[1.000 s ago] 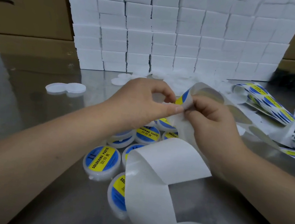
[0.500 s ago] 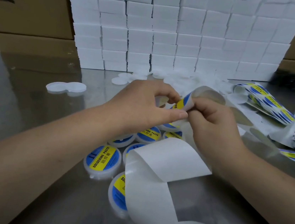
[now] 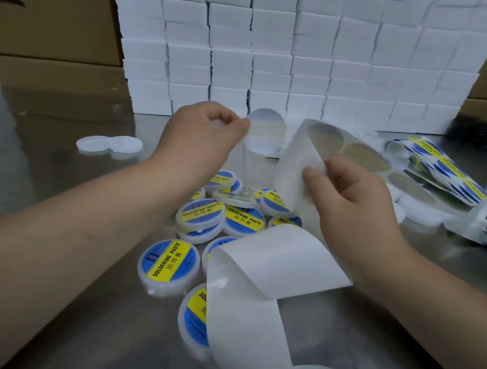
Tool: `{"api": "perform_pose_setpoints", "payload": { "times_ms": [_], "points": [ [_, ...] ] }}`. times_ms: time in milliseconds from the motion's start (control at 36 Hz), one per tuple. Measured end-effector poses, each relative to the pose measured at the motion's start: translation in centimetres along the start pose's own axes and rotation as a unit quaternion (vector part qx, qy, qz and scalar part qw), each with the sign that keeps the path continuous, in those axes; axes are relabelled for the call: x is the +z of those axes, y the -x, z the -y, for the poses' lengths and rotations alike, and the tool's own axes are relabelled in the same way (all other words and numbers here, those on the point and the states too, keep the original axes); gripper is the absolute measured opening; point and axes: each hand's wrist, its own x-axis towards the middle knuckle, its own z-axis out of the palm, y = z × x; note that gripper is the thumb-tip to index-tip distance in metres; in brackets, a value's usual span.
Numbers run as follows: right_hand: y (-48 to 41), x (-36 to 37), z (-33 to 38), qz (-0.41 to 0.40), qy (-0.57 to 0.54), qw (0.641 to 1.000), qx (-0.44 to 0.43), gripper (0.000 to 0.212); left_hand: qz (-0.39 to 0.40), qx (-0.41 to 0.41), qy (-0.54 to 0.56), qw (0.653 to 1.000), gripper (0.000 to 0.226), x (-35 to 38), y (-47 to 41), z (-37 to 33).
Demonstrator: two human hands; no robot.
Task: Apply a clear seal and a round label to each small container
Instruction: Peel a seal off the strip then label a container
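White backing strip (image 3: pixel 296 166) is pinched in the right hand (image 3: pixel 353 204). Its long loose tail curls down below that wrist, covering parts of a couple of the containers (image 3: pixel 169 262) and running off the bottom edge. Over at the left hand (image 3: pixel 208 137), thumb and finger pinch a round label (image 3: pixel 265 132) by its rim, clear of the strip. Only its pale back shows, so the print's unreadable. All the containers sit piled below both hands, lids on, contents not visible.
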Motion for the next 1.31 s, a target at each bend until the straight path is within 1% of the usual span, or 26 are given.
{"api": "perform_pose_setpoints", "payload": {
  "times_ms": [28,56,111,194,222,278,333,389,444,500,528,611,667,750,833,972,1056,1139,1250,1306],
  "points": [
    [-0.1,0.0,-0.1,-0.008,0.006,1.000,-0.006,0.010,-0.011,-0.003,-0.001,1.000,0.019,-0.1,-0.1,0.1],
    [-0.2,0.0,-0.2,-0.022,0.016,1.000,-0.014,0.012,-0.020,-0.002,-0.008,1.000,0.019,-0.2,-0.1,0.2],
    [-0.2,-0.2,-0.3,-0.045,0.037,0.998,-0.035,0.030,-0.033,0.013,-0.030,0.999,0.019,-0.3,0.0,0.2],
    [0.0,-0.3,0.0,-0.056,0.066,0.995,-0.053,0.048,-0.028,0.061,-0.061,0.996,0.016,-0.2,0.7,0.0],
    [0.0,-0.3,0.0,-0.061,0.072,0.994,-0.062,0.051,-0.022,0.083,-0.075,0.993,0.015,-0.1,1.0,0.0],
    [0.1,-0.2,0.3,-0.080,0.100,0.986,-0.105,0.051,-0.015,0.118,-0.099,0.988,0.014,0.0,1.4,-0.2],
    [0.0,-0.3,0.8,-0.092,0.121,0.978,-0.143,0.049,-0.016,0.135,-0.110,0.985,0.015,0.0,1.7,-0.4],
    [-0.1,-0.4,1.0,-0.095,0.131,0.971,-0.179,0.045,-0.020,0.145,-0.110,0.983,0.015,0.0,1.7,-0.4],
    [-0.2,-0.5,1.0,-0.088,0.143,0.966,-0.197,0.039,-0.022,0.154,-0.105,0.982,0.014,-0.1,1.8,-0.4],
    [-0.2,-0.4,1.0,-0.072,0.158,0.967,-0.186,0.034,-0.024,0.167,-0.104,0.980,0.011,-0.2,1.8,-0.4],
    [-0.2,-0.3,1.0,-0.062,0.153,0.972,-0.167,0.033,-0.026,0.175,-0.108,0.978,0.011,-0.2,1.9,-0.4],
    [0.0,-0.3,1.5,-0.038,0.083,0.993,-0.076,0.026,-0.033,0.206,-0.127,0.970,0.016,0.0,2.2,-0.7],
    [0.0,-0.4,1.7,-0.035,0.032,0.998,-0.040,0.021,-0.035,0.223,-0.136,0.965,0.020,0.0,2.4,-0.9],
    [0.1,-0.6,2.0,-0.040,-0.022,0.999,0.001,0.031,-0.037,0.258,-0.142,0.955,0.031,-0.1,2.6,-0.9],
    [0.0,-0.5,1.8,-0.065,-0.049,0.996,0.032,0.038,-0.029,0.298,-0.157,0.941,0.040,-0.2,2.8,-1.0],
    [-0.3,-0.6,1.8,-0.079,-0.069,0.992,0.065,0.048,-0.018,0.344,-0.199,0.918,0.044,-0.4,3.0,-1.0],
    [-0.4,-0.6,2.0,-0.084,-0.072,0.990,0.085,0.041,-0.017,0.357,-0.224,0.907,0.043,-0.5,2.9,-0.9],
    [-0.4,-0.6,1.9,-0.078,-0.065,0.991,0.090,0.033,-0.012,0.346,-0.230,0.910,0.041,-0.4,2.8,-0.8],
    [-0.4,-0.4,1.9,-0.084,-0.053,0.992,0.079,0.031,-0.003,0.331,-0.231,0.915,0.036,-0.2,2.7,-0.6],
    [-0.3,-0.3,1.8,-0.094,-0.043,0.993,0.065,0.032,-0.002,0.312,-0.231,0.922,0.028,0.0,2.6,-0.5]
  ]
}}
